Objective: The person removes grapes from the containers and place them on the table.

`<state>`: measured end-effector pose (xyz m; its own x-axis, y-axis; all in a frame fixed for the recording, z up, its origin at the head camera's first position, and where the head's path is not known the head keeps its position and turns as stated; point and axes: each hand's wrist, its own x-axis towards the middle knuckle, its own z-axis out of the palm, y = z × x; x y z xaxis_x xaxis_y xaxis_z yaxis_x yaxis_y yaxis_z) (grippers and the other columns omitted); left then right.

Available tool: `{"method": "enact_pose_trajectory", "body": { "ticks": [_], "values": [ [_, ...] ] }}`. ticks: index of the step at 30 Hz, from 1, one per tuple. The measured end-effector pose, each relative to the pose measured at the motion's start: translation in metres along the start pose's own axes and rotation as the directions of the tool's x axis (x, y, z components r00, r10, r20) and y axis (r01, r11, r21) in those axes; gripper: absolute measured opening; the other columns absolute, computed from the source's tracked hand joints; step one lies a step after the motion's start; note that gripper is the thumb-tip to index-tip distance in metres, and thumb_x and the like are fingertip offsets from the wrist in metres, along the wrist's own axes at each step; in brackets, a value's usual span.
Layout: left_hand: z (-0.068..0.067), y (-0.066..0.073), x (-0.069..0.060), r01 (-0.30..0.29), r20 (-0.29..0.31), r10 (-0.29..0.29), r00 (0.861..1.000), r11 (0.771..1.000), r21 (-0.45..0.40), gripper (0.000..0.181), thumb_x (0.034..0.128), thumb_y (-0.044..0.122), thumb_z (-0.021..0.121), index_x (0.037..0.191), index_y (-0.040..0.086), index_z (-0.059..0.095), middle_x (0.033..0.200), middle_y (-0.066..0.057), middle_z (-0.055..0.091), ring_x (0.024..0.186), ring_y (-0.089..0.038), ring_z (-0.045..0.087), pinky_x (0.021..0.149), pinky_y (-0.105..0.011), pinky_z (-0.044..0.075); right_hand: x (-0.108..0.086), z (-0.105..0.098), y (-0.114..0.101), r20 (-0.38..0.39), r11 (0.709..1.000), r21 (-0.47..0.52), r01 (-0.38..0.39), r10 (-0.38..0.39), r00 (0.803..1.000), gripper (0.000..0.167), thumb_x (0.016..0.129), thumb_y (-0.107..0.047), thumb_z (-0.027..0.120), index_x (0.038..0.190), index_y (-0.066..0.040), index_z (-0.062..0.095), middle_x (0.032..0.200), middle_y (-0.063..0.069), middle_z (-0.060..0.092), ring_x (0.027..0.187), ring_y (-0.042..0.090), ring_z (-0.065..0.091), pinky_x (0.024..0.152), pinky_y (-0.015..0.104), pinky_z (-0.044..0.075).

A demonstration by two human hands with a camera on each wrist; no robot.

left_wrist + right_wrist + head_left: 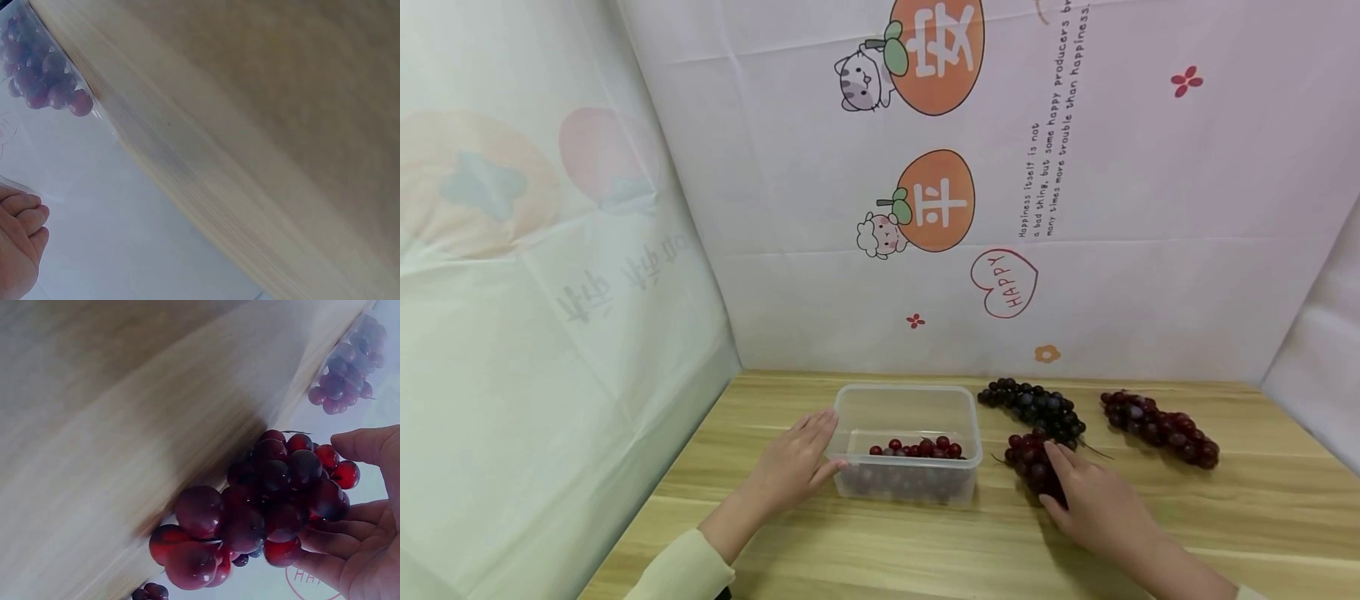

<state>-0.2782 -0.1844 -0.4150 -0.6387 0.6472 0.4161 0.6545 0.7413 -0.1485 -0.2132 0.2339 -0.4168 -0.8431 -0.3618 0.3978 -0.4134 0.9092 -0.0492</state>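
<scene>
A clear plastic box (902, 388) stands on the table, with a bunch of red grapes (925, 448) inside. My left hand (793, 462) touches the box's left side, its fingers extended along the rim and wall. In the left wrist view, part of the left hand (19, 244) shows beside the clear wall. To the right of the box, my right hand (1097, 504) grips a dark red bunch of grapes (1033, 462). The right wrist view shows thumb and fingers on either side of this bunch (275, 500), which is at or just above the tabletop; I cannot tell which.
A black bunch of grapes (1033, 407) lies just behind the gripped bunch. Farther right lies another red bunch (1161, 427). The wooden table (910, 550) ends at a printed white cloth (820, 317) behind, with another cloth (587, 375) at the left.
</scene>
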Motion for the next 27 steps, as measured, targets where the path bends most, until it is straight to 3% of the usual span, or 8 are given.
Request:
{"method": "enact_pose_trajectory", "body": {
  "ticks": [3,10,20,27],
  "values": [
    [0.000,0.000,0.000,0.000,0.000,0.000,1.000,1.000,-0.001,0.071,0.0981,0.046,0.053,0.139,-0.011,0.043,0.142,-0.025,0.046,0.132,-0.033,0.044,0.111,-0.045,0.032,0.001,-0.001,-0.001,-0.021,1.000,0.002,0.013,-0.013,1.000,0.069,0.076,-0.024,0.083,0.128,0.011,0.054,0.118,0.030,0.061,0.063,0.028,0.063,0.058,0.043,0.058],
    [0.001,0.000,0.000,0.007,0.006,-0.007,1.000,1.000,-0.001,0.071,0.0981,0.046,0.053,0.139,-0.011,0.043,0.142,-0.025,0.046,0.132,-0.033,0.044,0.111,-0.046,0.032,0.009,-0.006,-0.003,-0.071,0.999,0.029,0.032,-0.030,0.997,0.067,0.077,-0.021,0.082,0.128,0.011,0.054,0.114,0.034,0.061,0.077,0.037,0.067,0.069,0.051,0.057],
    [0.000,0.000,0.000,0.005,0.003,-0.005,1.000,1.000,-0.001,0.071,0.0978,0.045,0.054,0.139,-0.012,0.044,0.142,-0.025,0.046,0.132,-0.034,0.044,0.111,-0.046,0.033,0.026,-0.013,-0.008,-0.108,0.996,0.069,0.051,-0.043,0.993,0.065,0.077,-0.019,0.082,0.129,0.010,0.054,0.117,0.034,0.060,0.074,0.037,0.066,0.060,0.048,0.057],
    [0.001,0.000,0.000,-0.005,-0.011,0.005,1.000,1.000,0.008,0.070,0.0990,0.047,0.050,0.138,-0.012,0.045,0.141,-0.025,0.047,0.131,-0.033,0.045,0.110,-0.045,0.034,0.041,-0.019,-0.012,-0.136,0.994,0.080,0.073,-0.061,0.989,0.063,0.079,-0.017,0.081,0.130,0.008,0.054,0.122,0.032,0.059,0.086,0.039,0.067,0.071,0.053,0.056]
  ]
}}
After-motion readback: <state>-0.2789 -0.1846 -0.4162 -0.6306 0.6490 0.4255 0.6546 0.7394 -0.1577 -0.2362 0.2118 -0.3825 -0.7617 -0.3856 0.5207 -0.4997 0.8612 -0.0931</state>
